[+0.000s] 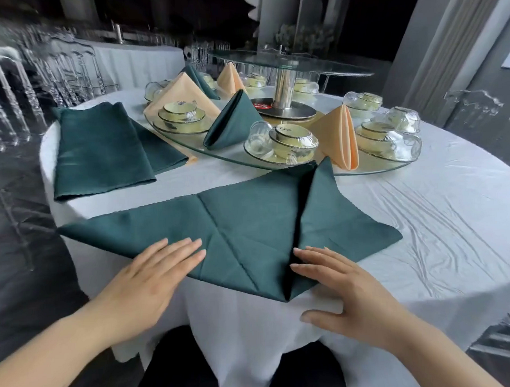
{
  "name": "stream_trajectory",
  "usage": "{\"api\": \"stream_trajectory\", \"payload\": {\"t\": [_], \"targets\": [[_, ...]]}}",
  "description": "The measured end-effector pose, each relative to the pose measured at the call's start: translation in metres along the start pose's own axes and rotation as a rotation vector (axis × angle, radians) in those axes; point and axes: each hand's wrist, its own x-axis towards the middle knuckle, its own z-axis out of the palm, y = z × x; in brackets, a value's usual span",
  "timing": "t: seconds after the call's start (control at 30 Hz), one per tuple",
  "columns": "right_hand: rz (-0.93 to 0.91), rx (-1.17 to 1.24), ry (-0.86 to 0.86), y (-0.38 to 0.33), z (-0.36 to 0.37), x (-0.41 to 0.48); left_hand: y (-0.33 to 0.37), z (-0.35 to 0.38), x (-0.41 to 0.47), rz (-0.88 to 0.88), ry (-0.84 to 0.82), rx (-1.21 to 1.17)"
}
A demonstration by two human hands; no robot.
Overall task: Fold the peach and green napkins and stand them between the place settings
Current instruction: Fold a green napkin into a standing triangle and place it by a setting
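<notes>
Green napkin (249, 223) lies near table (454, 228) edge, w/ right corner folded in. Left hand (144, 289) & right hand (348, 291), fingers straight, press it flat, prob. to set creases. Folded napkins (230, 121) stand betw. place settings (284, 145).

Nothing on this table reads cleanly. Just left of the steel post (282, 86), down by its foot, lies a red label (263, 105) with white marks too small to make out. In front of the post, the nearest place setting (281, 145) has dark lettering across the upturned base of its top bowl, blurred beyond reading. Further left of the post, another bowl (180, 106) carries a small blue mark, and that too is illegible.
</notes>
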Motion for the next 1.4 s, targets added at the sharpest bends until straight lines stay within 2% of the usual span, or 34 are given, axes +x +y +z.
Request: {"api": "stream_trajectory", "payload": {"t": [0.27,0.5,0.6,0.7,0.83,0.97,1.07,1.13,1.2,1.27,1.33,1.4], "targets": [[0.002,0.104,0.227,-0.006,0.016,0.005,-0.068,-0.011,-0.03,-0.247,-0.132,0.091],[0.012,0.219,0.308,-0.002,0.021,0.003,-0.1,-0.009,-0.042,-0.297,-0.032,0.161],[0.028,0.242,0.301,-0.004,0.021,0.003,-0.103,0.0,-0.045,-0.34,-0.036,0.171],[0.045,0.23,0.286,-0.006,0.02,0.004,-0.103,0.002,-0.037,-0.276,0.141,0.196],[0.056,0.236,0.26,-0.008,0.018,0.004,-0.105,-0.008,-0.036,-0.284,0.226,0.191],[0.099,0.326,0.237,-0.01,0.009,0.001,-0.098,-0.035,-0.045,-0.398,0.143,0.023],[0.18,0.46,0.165,-0.014,-0.004,-0.005,-0.092,-0.058,-0.046,-0.462,0.186,-0.07],[0.218,0.492,0.079,-0.013,-0.013,-0.009,-0.087,-0.079,-0.039,-0.489,0.198,-0.213],[0.267,0.522,-0.023,-0.015,-0.025,-0.008,-0.085,-0.104,-0.022,-0.477,0.166,-0.445],[0.36,0.613,-0.069,-0.015,-0.039,-0.001,-0.08,-0.128,0.004,-0.443,0.064,-0.661],[0.451,0.679,0.018,-0.006,-0.05,0.012,-0.08,-0.138,0.037,-0.455,-0.103,-0.722],[0.551,0.624,0.131,0.012,-0.054,0.026,-0.078,-0.134,0.073,-0.467,-0.293,-0.719]]}}
